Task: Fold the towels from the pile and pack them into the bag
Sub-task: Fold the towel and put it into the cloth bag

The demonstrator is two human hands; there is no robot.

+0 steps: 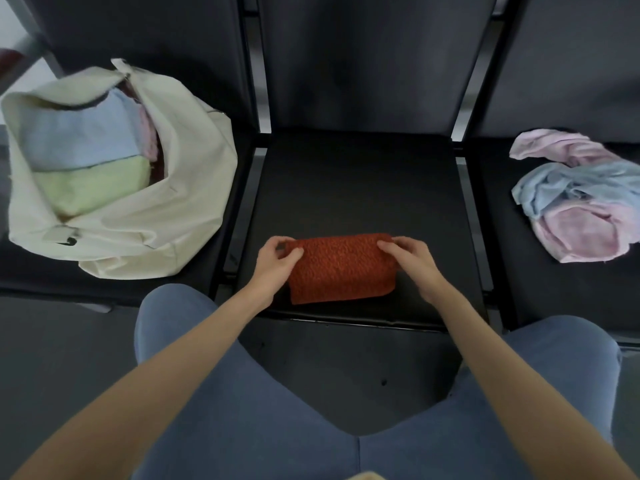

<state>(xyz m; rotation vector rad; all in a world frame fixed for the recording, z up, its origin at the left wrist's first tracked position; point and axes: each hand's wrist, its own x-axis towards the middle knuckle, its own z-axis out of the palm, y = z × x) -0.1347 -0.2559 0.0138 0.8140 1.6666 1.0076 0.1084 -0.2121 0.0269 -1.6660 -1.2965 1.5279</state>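
As I look down from the head camera at a row of three dark seats, a cream cloth bag (145,216) sits on the left seat (114,282) with its mouth wide open. Inside it I see folded towels: a blue one (79,136) at the back, a pale green one (93,188) in front of it, and a sliver of pink (149,133) tucked along the right side.

On the middle seat (360,188), near its front edge, lies an orange towel (341,268), folded into a wide rectangle with a nubbly texture. My left hand (277,265) grips its upper left corner, thumb and fingers curled around the fold. My right hand (412,263) grips the upper right corner in the same way, fingers curled over the top edge. Both forearms are bare and reach forward from the bottom of the view. My knees, in blue jeans (242,410), spread to either side below the seat.

On the right seat (502,271) rests the pile of unfolded towels (578,195), well apart from the orange one. A crumpled pink towel (554,147) lies at the back, a rumpled blue one (571,185) drapes across the middle, and more pink cloth (581,233) spreads at the front. The pile runs off the right edge of the view, so I cannot tell how far it reaches.
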